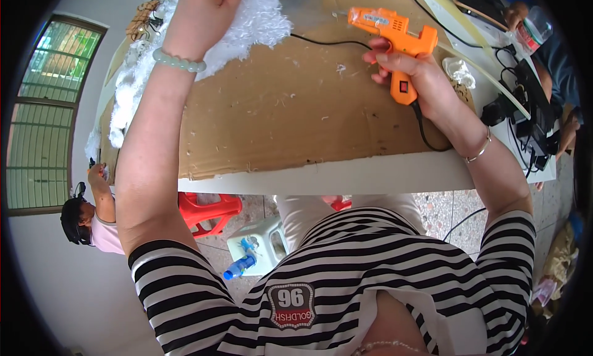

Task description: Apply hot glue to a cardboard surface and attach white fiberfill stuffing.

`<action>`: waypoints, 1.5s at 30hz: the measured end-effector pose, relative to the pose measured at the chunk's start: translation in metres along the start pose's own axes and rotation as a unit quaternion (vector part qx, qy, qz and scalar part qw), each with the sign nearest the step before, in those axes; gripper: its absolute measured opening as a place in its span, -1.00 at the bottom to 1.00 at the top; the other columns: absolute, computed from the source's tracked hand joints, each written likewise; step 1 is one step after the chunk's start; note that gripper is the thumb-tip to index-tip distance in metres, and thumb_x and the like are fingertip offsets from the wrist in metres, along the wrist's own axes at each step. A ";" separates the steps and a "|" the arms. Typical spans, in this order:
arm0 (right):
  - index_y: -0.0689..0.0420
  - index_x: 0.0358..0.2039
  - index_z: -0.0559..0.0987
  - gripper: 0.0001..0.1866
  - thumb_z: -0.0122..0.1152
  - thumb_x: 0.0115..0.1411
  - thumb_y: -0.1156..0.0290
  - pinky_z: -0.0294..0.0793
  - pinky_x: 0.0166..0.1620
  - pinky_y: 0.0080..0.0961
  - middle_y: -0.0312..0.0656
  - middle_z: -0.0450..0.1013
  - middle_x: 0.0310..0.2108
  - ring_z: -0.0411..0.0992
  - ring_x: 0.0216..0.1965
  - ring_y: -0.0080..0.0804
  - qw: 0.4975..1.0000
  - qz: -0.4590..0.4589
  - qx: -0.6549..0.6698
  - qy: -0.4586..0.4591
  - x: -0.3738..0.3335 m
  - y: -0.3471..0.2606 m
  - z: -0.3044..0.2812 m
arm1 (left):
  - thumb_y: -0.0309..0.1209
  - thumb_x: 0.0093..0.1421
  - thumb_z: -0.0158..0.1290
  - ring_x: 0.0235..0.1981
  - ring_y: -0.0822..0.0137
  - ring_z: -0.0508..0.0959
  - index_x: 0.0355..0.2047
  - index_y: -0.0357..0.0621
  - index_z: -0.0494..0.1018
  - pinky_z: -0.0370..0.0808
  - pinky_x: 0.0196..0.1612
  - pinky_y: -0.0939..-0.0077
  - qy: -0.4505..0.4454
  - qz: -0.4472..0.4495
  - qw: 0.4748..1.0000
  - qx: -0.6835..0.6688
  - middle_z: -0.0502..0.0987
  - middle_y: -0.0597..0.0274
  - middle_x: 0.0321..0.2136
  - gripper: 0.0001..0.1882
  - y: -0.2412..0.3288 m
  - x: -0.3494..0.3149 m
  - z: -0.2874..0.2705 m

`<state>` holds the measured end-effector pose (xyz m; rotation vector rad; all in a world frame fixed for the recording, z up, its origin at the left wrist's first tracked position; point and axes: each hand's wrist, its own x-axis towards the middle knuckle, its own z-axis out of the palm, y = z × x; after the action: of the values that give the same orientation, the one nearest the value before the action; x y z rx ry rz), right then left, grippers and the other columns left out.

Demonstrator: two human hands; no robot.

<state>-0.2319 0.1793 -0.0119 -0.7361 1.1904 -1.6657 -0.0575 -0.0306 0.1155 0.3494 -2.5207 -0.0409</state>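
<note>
Brown flat cardboard (265, 121) covers the white desk (333, 182); white shaggy fur fabric (262, 25) lies across its far left. The left hand (207, 13) is nearer, over that fur, fingers cropped, so its hold cannot be told. The right hand (426, 81) has its grip wrapped around an orange plastic glue gun (395, 32), barrel sideways, nozzle toward the fur; a thin black cable (330, 43) runs between.
</note>
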 end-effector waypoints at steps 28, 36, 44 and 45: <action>0.27 -0.10 0.42 -0.68 0.10 0.11 0.47 0.45 -0.19 -0.60 -0.13 0.45 -0.21 0.40 -0.36 -0.60 0.997 -0.029 -0.068 -0.030 -0.003 0.004 -0.001 | -0.38 0.03 0.14 -0.51 0.19 0.52 -0.39 -0.22 0.51 0.44 -0.41 0.42 -0.054 -0.259 0.961 -0.084 0.50 0.06 -0.52 -0.82 0.010 -0.179 0.040; 0.27 -0.13 0.44 -0.69 0.11 0.07 0.52 0.45 -0.20 -0.60 -0.11 0.46 -0.26 0.41 -0.32 -0.55 0.999 -0.017 -0.035 -0.017 -0.006 0.004 0.002 | -0.43 -0.01 0.12 -0.53 0.11 0.51 -0.30 -0.12 0.48 0.43 -0.46 0.31 0.000 -0.015 0.987 0.157 0.52 0.11 -0.55 -0.78 0.031 -0.154 0.043; 0.28 -0.15 0.44 -0.70 0.11 0.06 0.52 0.47 -0.21 -0.57 -0.11 0.46 -0.28 0.43 -0.34 -0.51 1.000 -0.012 -0.003 0.001 -0.005 0.003 0.001 | -0.42 0.13 0.05 -0.43 0.41 0.53 -0.29 -0.26 0.50 0.44 -0.37 0.57 0.013 -0.278 0.960 -0.044 0.56 0.15 -0.46 -0.82 -0.040 -0.125 0.029; 0.28 -0.15 0.44 -0.70 0.11 0.06 0.52 0.47 -0.21 -0.57 -0.11 0.46 -0.28 0.43 -0.34 -0.51 1.000 -0.016 -0.003 0.001 -0.004 0.004 0.001 | -0.45 0.14 0.02 -0.43 0.44 0.52 -0.31 -0.26 0.51 0.44 -0.37 0.59 0.040 -0.272 0.961 -0.019 0.57 0.14 -0.45 -0.84 -0.042 -0.116 0.027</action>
<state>-0.2280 0.1824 -0.0149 -0.7597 1.1909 -1.6900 0.0292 -0.0429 0.0247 0.9949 -2.2684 -0.2832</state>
